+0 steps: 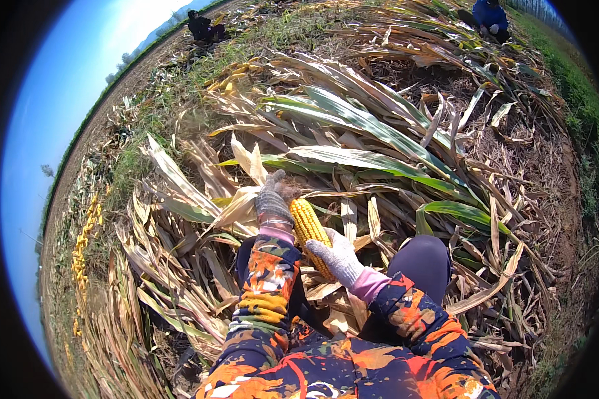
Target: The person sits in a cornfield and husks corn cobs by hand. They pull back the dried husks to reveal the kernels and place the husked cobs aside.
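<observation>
My right hand [340,255], in a pale knitted glove, grips a husked ear of yellow corn [309,227] around its lower half. The ear tilts, with its upper end pointing away from me to the left. Beside that end is my left hand [272,202], in a dirtier grey glove, closed around pale dry husk leaves [242,207]. Brown corn silk [290,189] sticks out between this hand and the ear. The left fingertips are partly hidden.
Cut corn stalks with dry and green leaves [379,129] lie thickly before my knees [422,262]. Husked ears form a row [86,244] at the left and a pile [234,75] farther off. Two people, one in dark clothes [202,27] and one in blue [490,17], are in the distance.
</observation>
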Tool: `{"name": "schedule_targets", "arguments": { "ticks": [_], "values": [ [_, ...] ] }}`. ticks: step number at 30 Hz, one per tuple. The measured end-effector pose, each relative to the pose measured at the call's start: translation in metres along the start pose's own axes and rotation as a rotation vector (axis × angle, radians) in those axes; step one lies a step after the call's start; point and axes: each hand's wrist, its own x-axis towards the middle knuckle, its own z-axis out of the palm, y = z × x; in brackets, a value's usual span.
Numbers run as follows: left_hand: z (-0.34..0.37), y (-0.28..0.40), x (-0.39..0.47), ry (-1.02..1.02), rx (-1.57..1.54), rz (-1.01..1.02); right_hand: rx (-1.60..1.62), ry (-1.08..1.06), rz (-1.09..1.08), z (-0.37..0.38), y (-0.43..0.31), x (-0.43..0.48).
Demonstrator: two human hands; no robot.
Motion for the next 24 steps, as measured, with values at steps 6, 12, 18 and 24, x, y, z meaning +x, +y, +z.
{"name": "schedule_targets", "arguments": {
  "ticks": [6, 12, 18, 24],
  "values": [
    [0.032, 0.025, -0.065, -0.007, 0.029, -0.037, 0.15, 0.022, -0.038, 0.002, 0.002, -0.006],
    [0.026, -0.004, -0.059, -0.151, -0.217, -0.117, 0.645, 0.137, 0.2, 0.026, 0.019, -0.004],
    [-0.007, 0.045, -0.041, -0.192, -0.357, 0.026, 0.688, 0.186, 0.075, -0.011, 0.017, 0.008],
    [-0.068, 0.13, -0.085, 0.131, -0.683, 0.093, 0.566, 0.239, 0.05, -0.033, -0.005, 0.014]
  ]
}}
